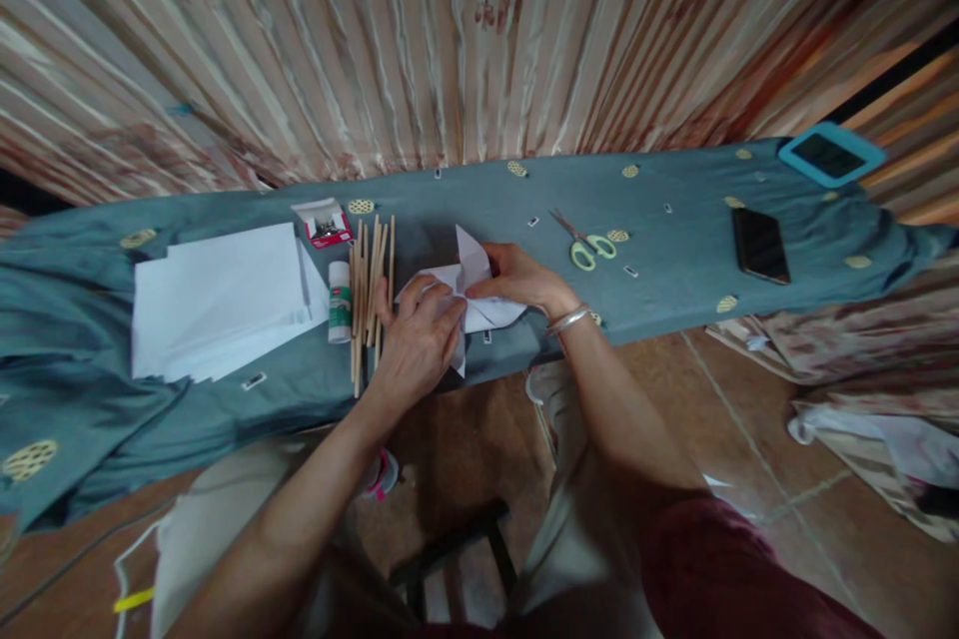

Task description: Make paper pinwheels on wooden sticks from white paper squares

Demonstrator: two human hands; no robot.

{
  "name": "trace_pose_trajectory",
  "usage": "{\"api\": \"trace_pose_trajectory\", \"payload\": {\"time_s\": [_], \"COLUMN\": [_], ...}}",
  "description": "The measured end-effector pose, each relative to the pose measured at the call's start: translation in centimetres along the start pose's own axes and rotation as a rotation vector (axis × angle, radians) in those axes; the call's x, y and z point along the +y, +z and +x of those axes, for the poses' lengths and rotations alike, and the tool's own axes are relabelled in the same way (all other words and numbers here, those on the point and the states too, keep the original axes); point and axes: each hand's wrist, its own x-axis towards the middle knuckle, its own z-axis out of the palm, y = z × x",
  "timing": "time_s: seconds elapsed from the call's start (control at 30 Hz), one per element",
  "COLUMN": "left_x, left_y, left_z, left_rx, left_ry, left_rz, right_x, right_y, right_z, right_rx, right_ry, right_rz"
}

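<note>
A white paper pinwheel lies at the front middle of the cloth-covered table, its pointed blades spread out. My left hand presses on its left side, fingers closed over the folded paper near the centre. From the right, my right hand pinches the paper close to the middle; a bracelet circles that wrist. The fingers hide part of the pinwheel's centre. Just left of my left hand lie several thin wooden sticks, with a glue stick beside them.
White paper sheets are stacked at the left. Behind the glue stick sits an open small red box with metal bits. Green-handled scissors, a phone and a blue-framed tablet lie rightward. A curtain hangs behind.
</note>
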Motion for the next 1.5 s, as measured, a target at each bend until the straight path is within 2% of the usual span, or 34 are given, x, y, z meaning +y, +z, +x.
{"api": "trace_pose_trajectory", "payload": {"time_s": [0.43,0.7,0.83,0.93,1.03,1.17,1.23,1.33,1.4,1.43,1.5], "left_x": [0.0,-0.1,-0.7,-1.7,-2.5,-2.7,-2.7,-3.1,-3.4,-3.4,-3.1], "left_y": [-0.2,-0.3,-0.8,-0.9,-0.5,0.2,0.2,-0.1,-0.5,-0.7,-1.1], "left_z": [0.0,0.1,0.3,0.4,0.6,1.1,1.3,1.4,1.3,1.3,1.3], "left_rx": [-0.016,0.005,0.061,0.159,0.26,0.221,0.236,0.326,0.366,0.356,0.264], "left_ry": [-0.018,-0.013,-0.048,-0.17,-0.408,-0.754,-0.84,-0.877,-0.912,-0.936,-0.989], "left_rz": [-0.053,-0.028,-0.085,-0.26,-0.603,-1.185,-1.276,-1.202,-1.23,-1.292,-1.477], "right_x": [-0.2,-0.7,-0.3,0.2,0.2,-0.3,-0.5,-0.6,-0.6,-0.6,-0.7], "right_y": [0.4,0.7,0.5,0.0,-0.2,0.2,0.5,0.5,0.3,0.3,0.2], "right_z": [0.1,-0.2,0.0,0.2,0.1,-0.4,-0.5,-0.5,-0.5,-0.5,-0.5], "right_rx": [0.017,0.04,0.077,0.12,0.136,0.086,0.078,0.094,0.111,0.115,0.113], "right_ry": [-0.003,0.017,-0.028,-0.048,-0.052,-0.051,-0.045,-0.044,-0.049,-0.051,-0.052], "right_rz": [-0.131,-0.089,0.055,0.177,0.269,0.379,0.403,0.417,0.413,0.411,0.415]}}
